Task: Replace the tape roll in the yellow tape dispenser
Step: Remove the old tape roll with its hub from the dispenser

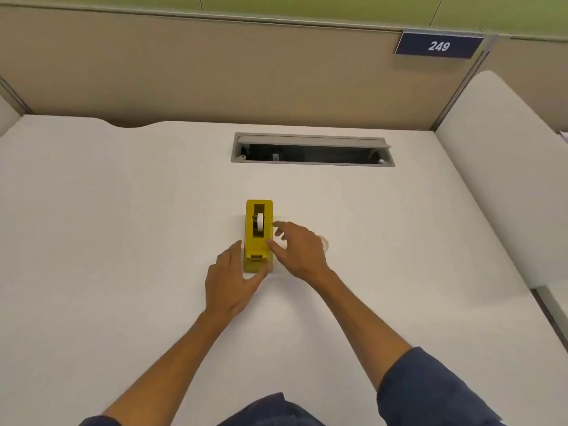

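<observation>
A wide white bench (123, 241) fills most of the frame, backed by a beige partition (215, 72) along the top, with a dark blue sign (439, 45) reading 249 at the upper right. A grey cable slot (312, 149) with its flap raised is set into the bench above the centre. The yellow tape dispenser (258, 235) stands at the centre of the frame, long axis running up and down the picture, with a white tape roll (260, 222) sitting in its well. The left hand (229, 281) lies open, fingers along the dispenser's left side and thumb at its near end. The right hand (302, 250) is spread open just right of the dispenser, thumb touching its edge, gripping nothing. A pale ring (324, 242), mostly hidden, peeks out beyond the right hand.
</observation>
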Demonstrator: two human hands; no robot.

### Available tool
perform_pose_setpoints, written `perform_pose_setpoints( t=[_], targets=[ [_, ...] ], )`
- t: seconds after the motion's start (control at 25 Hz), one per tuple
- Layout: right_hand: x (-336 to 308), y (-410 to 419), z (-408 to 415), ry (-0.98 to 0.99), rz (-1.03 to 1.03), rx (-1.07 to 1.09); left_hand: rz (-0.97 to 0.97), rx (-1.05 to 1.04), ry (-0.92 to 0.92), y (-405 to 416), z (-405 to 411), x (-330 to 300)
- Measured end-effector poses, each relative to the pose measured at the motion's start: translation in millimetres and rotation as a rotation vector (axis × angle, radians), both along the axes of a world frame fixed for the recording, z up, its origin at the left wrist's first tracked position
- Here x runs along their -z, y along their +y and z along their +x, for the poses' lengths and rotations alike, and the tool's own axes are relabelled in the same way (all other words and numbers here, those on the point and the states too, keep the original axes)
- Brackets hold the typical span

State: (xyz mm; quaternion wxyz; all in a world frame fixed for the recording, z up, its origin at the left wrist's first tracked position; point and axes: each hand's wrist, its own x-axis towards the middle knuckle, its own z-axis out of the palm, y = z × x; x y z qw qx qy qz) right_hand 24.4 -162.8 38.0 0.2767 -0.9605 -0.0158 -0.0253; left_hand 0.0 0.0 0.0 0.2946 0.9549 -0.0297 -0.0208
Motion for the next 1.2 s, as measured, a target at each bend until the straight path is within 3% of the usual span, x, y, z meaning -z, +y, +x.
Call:
perform_pose_setpoints(
  t=[0.4, 1.2],
  targets=[
    [-5.8, 6.6, 43.7, -0.008, -0.123, -0.057, -0.026, -0.024, -0.145, -11.9, 8.3, 16.4],
    [-17.6, 14.9, 61.1, 0.017, -0.228, -0.159, -0.003, -0.043, -0.077, -9.8, 6.2, 23.6]
  ],
)
